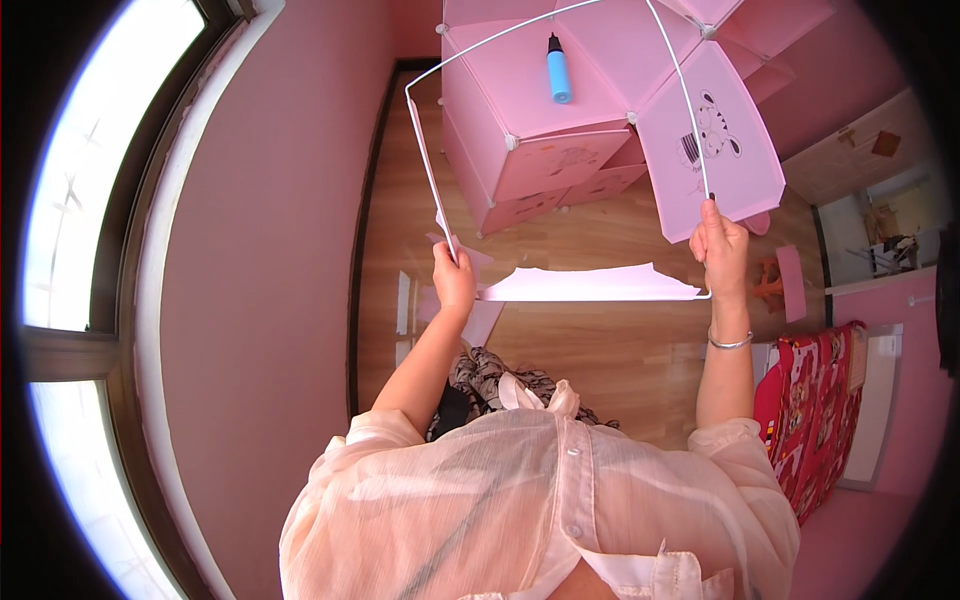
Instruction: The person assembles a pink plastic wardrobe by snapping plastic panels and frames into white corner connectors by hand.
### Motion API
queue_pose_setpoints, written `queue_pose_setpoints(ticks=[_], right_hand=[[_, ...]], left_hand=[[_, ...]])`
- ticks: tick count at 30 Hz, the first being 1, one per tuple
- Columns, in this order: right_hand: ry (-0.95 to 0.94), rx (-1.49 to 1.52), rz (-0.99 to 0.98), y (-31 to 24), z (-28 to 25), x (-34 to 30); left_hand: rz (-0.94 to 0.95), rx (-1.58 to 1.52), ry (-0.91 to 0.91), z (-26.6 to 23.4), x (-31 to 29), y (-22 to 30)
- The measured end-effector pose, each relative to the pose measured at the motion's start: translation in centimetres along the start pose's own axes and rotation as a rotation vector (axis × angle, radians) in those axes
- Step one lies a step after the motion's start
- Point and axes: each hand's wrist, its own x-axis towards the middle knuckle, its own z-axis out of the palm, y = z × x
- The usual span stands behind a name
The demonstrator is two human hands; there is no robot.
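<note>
Both hands hold up a white wire frame, roughly square with rounded corners. A torn strip of pale pink sheet clings along its near edge, its upper border ragged. The middle of the frame is bare, so the cabinet shows through it. My left hand is closed around the frame's left side near the lower corner, where a few pink scraps hang. My right hand, with a silver bangle on the wrist, grips the right side, thumb pointing up along the wire.
Ahead stands a pink panel cabinet with white connectors; a light blue bottle with a black tip lies on top. Its door, printed with a cartoon animal, hangs open. A red patterned cloth is at right; a pink wall and window at left.
</note>
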Motion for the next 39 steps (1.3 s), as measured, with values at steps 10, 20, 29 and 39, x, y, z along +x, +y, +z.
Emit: queue_pose_setpoints(ticks=[10,20,29,39], right_hand=[[-0.095,-0.039,-0.126,-3.2,0.8,-1.9],[0.013,-0.135,-0.08,-2.3,-0.1,-2.0],[0.134,-0.215,-0.021,-2.8,-1.7,-1.1],[0.134,-0.217,0.01,-2.1,-2.2,0.4]], left_hand=[[-0.379,-0.301,-0.525,-1.9,-0.2,-1.0],[-0.533,-0.981,-0.574,-2.7,-1.4,-0.4],[0.046,-0.635,-0.788,-3.6,-2.7,2.3],[0.121,-0.38,-0.534,-3.0,-3.6,2.5]])
